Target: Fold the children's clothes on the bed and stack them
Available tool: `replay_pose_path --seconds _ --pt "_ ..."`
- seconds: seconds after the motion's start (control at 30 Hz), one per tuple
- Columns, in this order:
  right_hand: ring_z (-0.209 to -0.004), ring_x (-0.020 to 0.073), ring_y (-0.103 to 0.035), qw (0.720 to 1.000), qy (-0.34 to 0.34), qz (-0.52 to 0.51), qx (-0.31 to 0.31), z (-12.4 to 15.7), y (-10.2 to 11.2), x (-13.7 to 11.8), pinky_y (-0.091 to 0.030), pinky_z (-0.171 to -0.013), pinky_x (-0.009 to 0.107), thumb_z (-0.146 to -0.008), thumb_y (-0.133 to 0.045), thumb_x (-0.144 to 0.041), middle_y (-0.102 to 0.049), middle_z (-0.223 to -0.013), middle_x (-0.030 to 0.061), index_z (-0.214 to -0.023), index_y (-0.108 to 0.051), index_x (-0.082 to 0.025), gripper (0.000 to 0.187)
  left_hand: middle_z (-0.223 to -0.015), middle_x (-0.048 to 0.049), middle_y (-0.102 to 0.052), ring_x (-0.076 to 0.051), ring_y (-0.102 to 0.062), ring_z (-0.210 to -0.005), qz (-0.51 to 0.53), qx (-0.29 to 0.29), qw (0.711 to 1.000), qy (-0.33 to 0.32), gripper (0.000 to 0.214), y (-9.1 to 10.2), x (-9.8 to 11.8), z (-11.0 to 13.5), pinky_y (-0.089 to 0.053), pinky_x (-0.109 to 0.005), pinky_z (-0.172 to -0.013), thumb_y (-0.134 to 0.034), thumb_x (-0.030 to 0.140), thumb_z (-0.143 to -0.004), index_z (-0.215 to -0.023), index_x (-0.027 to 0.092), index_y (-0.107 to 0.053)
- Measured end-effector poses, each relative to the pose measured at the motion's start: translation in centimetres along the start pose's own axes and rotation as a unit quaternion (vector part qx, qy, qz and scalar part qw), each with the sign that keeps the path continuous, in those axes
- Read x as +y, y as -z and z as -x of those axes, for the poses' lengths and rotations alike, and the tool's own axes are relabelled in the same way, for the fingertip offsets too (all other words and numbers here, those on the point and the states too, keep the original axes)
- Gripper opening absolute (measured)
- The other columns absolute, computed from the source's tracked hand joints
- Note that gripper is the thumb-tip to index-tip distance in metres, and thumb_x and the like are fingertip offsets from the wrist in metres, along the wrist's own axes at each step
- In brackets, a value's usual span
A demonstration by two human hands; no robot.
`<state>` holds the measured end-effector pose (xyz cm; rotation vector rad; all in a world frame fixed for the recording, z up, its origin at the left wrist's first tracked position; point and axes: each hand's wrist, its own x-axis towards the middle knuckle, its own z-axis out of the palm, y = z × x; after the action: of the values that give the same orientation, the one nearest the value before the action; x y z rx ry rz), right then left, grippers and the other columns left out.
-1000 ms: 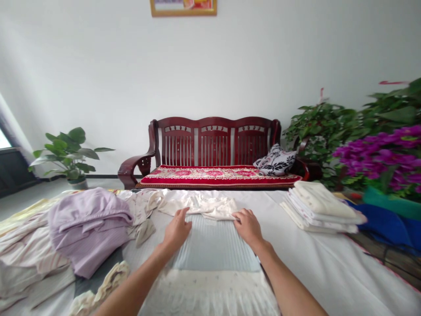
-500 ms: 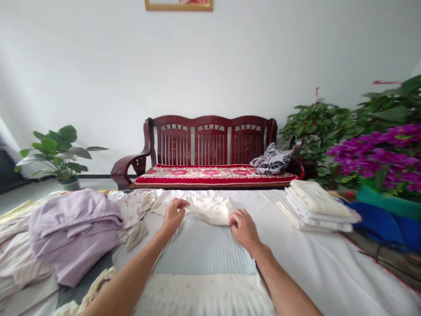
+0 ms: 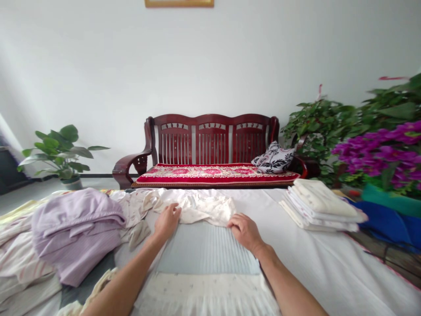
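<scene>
1. Pale blue ribbed garment (image 3: 207, 250) lies spread flat right in front of me, on the white-covered counter (image 3: 315, 267)
2. Its near part is a white band (image 3: 207, 284) with small specks, and the cloth gathers into ripples closer to me
3. Along its far edge, cream cloth (image 3: 210, 211) lies rumpled; I cannot tell whether the two are joined
4. The fingers of my left hand (image 3: 167, 223) are bent and slightly parted at the far left corner, against the cream cloth; I cannot tell whether they pinch any of it
5. The fingers of my right hand (image 3: 245, 230) curl close together at the far right corner, touching the right end of the cream cloth; I cannot tell how much they have hold of
6. To my left, a lilac garment (image 3: 79, 237) sits heaped beside striped clothing (image 3: 19, 254), with dark cloth (image 3: 83, 270) under its near edge
7. To my right, well apart from my hand, stands a stack of folded cloths (image 3: 324, 206), and blue fabric (image 3: 388, 219) lies just past it
8. Beyond the counter is a dark red wooden sofa (image 3: 194, 138), with a patterned red cover (image 3: 213, 173) on its seat and a black-and-white cushion (image 3: 274, 158) at its right end
</scene>
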<state>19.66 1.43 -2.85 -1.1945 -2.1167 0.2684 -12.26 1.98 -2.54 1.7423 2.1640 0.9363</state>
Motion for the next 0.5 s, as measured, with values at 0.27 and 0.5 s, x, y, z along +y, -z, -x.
replay_pose_path --seconds 0.27,0.5 --pt "-0.093 0.0199 -0.068 0.983 -0.138 -0.076 0.094 -2.0 0.0 2.9 -0.051 -0.085 0.03 -0.086 -0.041 -0.023 -0.074 -0.098 0.003 -0.111 -0.069 -0.023 0.037 -0.102 -0.0091 -0.07 -0.024 -0.064 -0.096 -0.043 -0.009 0.999 0.008 0.019 -1.6 0.8 0.8 -0.044 -0.031 -0.083 -0.053 0.027 -0.087 -0.094 0.019 -0.069" --pt "-0.126 0.0178 -0.055 0.997 -0.038 0.049 -0.039 -7.2 0.8 4.5 -0.04 -0.105 0.029 -0.086 -0.041 -0.014 -0.057 -0.143 0.0035 -0.134 -0.06 -0.024 0.052 -0.117 -0.0121 -0.067 -0.031 -0.059 -0.109 -0.111 0.019 0.994 -0.004 0.038 -2.0 0.4 1.0 -0.043 -0.037 -0.092 -0.055 0.037 -0.089 -0.121 0.018 -0.063"
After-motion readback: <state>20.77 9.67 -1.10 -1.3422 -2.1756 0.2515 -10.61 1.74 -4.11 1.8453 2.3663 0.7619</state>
